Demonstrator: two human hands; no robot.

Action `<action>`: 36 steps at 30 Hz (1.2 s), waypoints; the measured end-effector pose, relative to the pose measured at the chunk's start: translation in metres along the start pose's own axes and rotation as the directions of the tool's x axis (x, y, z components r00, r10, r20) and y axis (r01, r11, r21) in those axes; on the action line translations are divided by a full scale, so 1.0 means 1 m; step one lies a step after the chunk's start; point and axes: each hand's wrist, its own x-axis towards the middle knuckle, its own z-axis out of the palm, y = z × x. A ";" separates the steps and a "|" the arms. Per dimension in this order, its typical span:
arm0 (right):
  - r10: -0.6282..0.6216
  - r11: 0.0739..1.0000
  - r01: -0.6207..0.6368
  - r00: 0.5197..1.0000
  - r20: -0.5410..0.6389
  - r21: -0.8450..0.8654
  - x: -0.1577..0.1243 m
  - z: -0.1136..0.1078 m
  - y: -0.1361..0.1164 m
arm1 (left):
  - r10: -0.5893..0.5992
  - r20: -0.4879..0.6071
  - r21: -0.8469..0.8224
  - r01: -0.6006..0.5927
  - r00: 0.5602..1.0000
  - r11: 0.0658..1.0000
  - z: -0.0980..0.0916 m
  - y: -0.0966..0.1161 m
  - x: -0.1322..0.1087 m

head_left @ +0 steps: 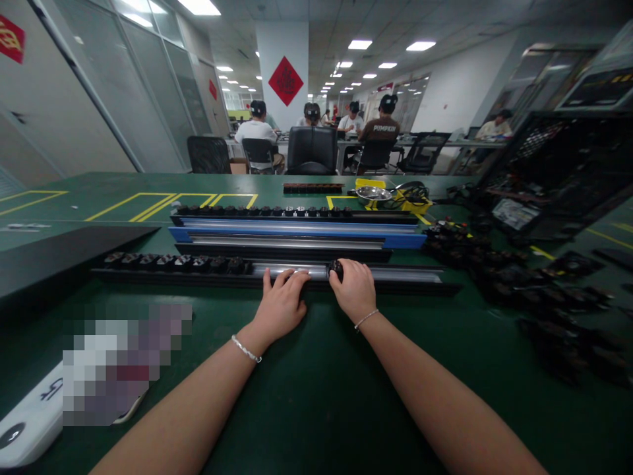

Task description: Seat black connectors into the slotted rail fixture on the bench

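Observation:
A long black rail (415,287) with a silvery inner channel lies across the green table in front of me. Several small black parts (168,261) sit in a row along its left half. My left hand (283,297) rests on the rail's middle, fingers spread over the bare channel. Just right of it, my right hand (353,287) grips a small dark round part (336,268) at the channel. The part's exact kind is hard to make out, as fingers cover some of it.
Behind lie a blue rail (405,240) and another black rail bearing several parts (237,211). Piles of dark parts (524,270) and an open computer case (539,165) stand right. A metal bowl (374,193) sits at the back. A white device (34,412) lies front left. Co-workers sit beyond.

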 end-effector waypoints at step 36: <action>0.101 0.995 -0.103 0.993 -0.059 -0.018 -0.001 -0.008 0.013 | 0.014 -0.006 -0.005 -0.014 1.000 1.000 0.000 -0.001 -0.001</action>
